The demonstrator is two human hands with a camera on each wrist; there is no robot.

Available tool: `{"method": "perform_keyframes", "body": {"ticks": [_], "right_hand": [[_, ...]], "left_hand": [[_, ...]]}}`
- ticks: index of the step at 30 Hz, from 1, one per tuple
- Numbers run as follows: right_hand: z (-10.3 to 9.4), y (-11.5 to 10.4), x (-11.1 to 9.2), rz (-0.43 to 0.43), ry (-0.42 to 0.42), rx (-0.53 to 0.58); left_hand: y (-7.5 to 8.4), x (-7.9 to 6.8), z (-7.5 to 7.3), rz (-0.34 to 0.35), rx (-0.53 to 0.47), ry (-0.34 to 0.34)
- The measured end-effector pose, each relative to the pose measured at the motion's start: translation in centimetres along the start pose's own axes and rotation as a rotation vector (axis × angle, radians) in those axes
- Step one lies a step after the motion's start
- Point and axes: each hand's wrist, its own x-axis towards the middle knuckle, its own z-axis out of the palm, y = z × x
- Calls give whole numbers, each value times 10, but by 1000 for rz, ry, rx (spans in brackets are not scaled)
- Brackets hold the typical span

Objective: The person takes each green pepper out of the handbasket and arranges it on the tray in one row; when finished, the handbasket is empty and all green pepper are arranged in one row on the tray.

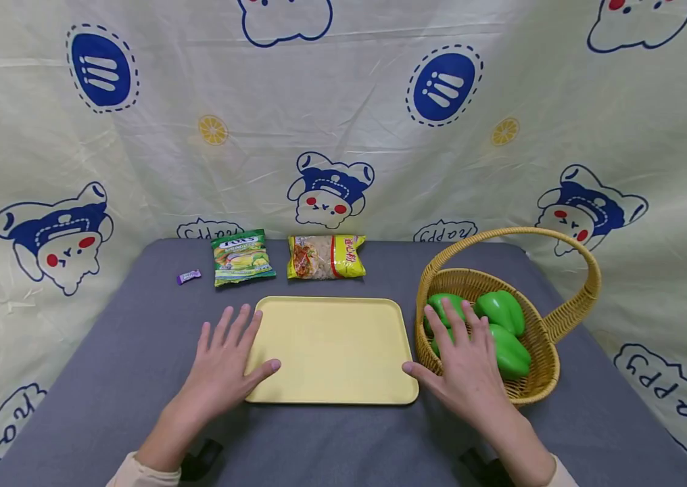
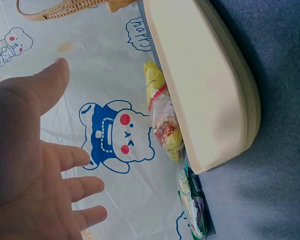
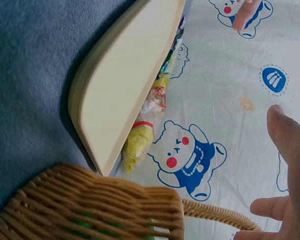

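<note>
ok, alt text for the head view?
Left hand and right hand, fingers spread, flank a yellow tray on a grey table; wicker basket of green peppers at right, green bag, yellow bag and purple packet behind.

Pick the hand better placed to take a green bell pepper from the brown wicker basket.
Probably the right hand: empty, it overlaps the brown wicker basket and its green bell peppers in the head view. The left hand, also empty, is at the opposite end of the pale yellow rectangular tray.

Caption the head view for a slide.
Left hand and right hand spread near a tray and basket of peppers.
</note>
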Motion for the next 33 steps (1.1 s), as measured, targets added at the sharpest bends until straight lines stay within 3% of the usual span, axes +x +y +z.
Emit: {"method": "perform_keyframes", "body": {"ticks": [9,16,23,33], "right_hand": [[-12,13,3,-27,53,22],[-20,26,4,-27,49,19],[-28,36,4,9,18,86],[-34,51,7,22,-19,110]], "left_hand": [[-7,0,-2,-8,-42,-16],[-13,-1,-3,-3,-75,-13],[-18,-1,-3,15,-113,-5],[-28,0,2,10,-149,-33]]}}
